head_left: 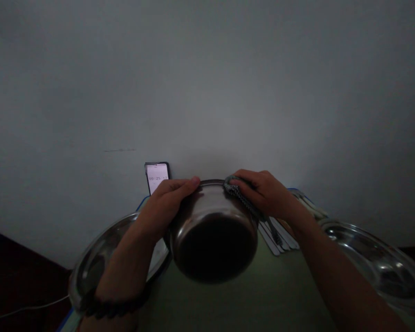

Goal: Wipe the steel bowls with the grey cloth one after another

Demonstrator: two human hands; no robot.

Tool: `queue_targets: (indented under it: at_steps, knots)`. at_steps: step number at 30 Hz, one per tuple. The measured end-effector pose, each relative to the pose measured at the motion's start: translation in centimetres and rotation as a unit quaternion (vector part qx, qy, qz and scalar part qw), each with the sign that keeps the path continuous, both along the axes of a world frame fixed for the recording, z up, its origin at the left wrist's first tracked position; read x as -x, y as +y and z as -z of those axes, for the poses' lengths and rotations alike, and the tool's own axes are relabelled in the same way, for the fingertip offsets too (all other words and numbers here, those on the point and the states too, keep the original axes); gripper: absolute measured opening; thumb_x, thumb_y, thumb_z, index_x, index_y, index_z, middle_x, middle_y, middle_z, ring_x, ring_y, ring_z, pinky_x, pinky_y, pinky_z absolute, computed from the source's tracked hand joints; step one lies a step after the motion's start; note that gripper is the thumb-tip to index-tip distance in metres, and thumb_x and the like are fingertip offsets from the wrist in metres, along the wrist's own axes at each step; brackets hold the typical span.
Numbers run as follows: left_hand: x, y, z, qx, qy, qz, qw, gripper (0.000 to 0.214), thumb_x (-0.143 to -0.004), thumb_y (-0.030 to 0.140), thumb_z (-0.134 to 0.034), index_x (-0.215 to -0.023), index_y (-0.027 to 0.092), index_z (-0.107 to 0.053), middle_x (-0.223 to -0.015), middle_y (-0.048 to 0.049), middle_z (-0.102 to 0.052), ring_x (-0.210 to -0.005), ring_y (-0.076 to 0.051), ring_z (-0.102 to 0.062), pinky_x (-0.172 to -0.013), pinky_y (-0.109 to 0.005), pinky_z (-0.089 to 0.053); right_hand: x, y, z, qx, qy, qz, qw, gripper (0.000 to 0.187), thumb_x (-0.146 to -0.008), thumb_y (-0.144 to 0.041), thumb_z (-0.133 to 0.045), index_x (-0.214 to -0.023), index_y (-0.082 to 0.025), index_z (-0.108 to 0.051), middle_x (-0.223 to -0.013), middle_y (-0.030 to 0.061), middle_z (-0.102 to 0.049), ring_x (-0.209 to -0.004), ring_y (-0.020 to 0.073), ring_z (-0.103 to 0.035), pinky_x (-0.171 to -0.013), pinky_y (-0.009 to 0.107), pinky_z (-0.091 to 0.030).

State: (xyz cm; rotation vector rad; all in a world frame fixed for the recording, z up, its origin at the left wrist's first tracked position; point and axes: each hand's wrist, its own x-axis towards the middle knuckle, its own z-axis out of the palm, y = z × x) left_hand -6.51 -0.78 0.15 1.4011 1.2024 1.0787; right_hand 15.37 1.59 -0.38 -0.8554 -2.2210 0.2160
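Note:
A steel bowl (212, 230) is tilted up on its side, its dark round base facing me. My left hand (166, 203) grips the bowl's left side, fingers wrapped over the rim. My right hand (263, 191) is closed on a grey cloth (240, 196) and presses it against the bowl's upper right rim. A dark bead bracelet sits on my left wrist.
A large steel plate (90, 265) lies under my left forearm, and another steel plate (376, 265) lies at the right. Several flat utensils (276, 235) lie behind the bowl. A phone (157, 176) with a lit timer leans against the grey wall. The table (256, 295) is pale green.

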Motion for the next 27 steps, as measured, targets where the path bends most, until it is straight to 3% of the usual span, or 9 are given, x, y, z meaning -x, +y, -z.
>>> queue_targets:
  at_steps: [7,11,15,20,27]
  knots:
    - [-0.8,0.2,-0.7,-0.001,-0.162,-0.133,0.978,0.027,-0.065,0.04,-0.071,-0.056,0.016,-0.062,-0.047,0.0019,-0.057,-0.041,-0.01,-0.049,-0.042,-0.023,-0.037,-0.7,1.0,0.3,0.011,0.096,0.035,0.995,0.028,-0.093,-0.036,-0.037,-0.073,-0.02,-0.049,-0.065,-0.0011,-0.053,-0.062,0.0119,-0.049,-0.06,0.025,-0.035]
    - [-0.1,0.5,-0.5,0.019,-0.156,-0.138,0.978,0.024,-0.066,0.039,-0.07,-0.062,0.016,-0.065,-0.055,0.0004,-0.062,-0.048,-0.013,-0.054,-0.048,-0.024,-0.042,-0.9,1.3,0.5,0.028,0.092,0.036,0.995,0.028,-0.092,-0.036,-0.037,-0.072,-0.02,-0.047,-0.065,-0.0014,-0.051,-0.062,0.0122,-0.047,-0.06,0.025,-0.034]
    - [0.7,0.2,-0.4,-0.005,0.006,-0.059,0.998,0.03,-0.073,0.044,-0.064,-0.065,0.016,-0.067,-0.062,-0.0015,-0.066,-0.056,-0.014,-0.056,-0.054,-0.025,-0.042,-0.9,0.7,0.2,0.055,0.079,0.015,0.995,0.03,-0.092,-0.038,-0.039,-0.07,-0.02,-0.047,-0.063,-0.0029,-0.048,-0.061,0.0108,-0.045,-0.058,0.024,-0.033]
    - [0.0,-0.7,-0.9,-0.034,0.124,0.077,0.989,0.038,-0.08,0.052,-0.058,-0.066,0.017,-0.064,-0.06,0.0024,-0.058,-0.056,-0.011,-0.049,-0.052,-0.022,-0.036,-0.2,-0.4,-0.3,0.102,0.021,-0.037,0.994,0.031,-0.091,-0.04,-0.043,-0.069,-0.018,-0.049,-0.06,-0.0045,-0.045,-0.057,0.0088,-0.041,-0.054,0.024,-0.031]
    - [-0.1,-0.4,-0.7,-0.074,0.174,0.107,0.976,0.041,-0.085,0.051,-0.05,-0.069,0.016,-0.062,-0.061,0.0031,-0.053,-0.056,-0.009,-0.046,-0.052,-0.021,-0.035,0.7,-1.0,-0.3,0.11,-0.01,-0.06,0.992,0.029,-0.093,-0.038,-0.042,-0.079,-0.016,-0.057,-0.066,-0.0029,-0.053,-0.061,0.0087,-0.046,-0.059,0.024,-0.034]
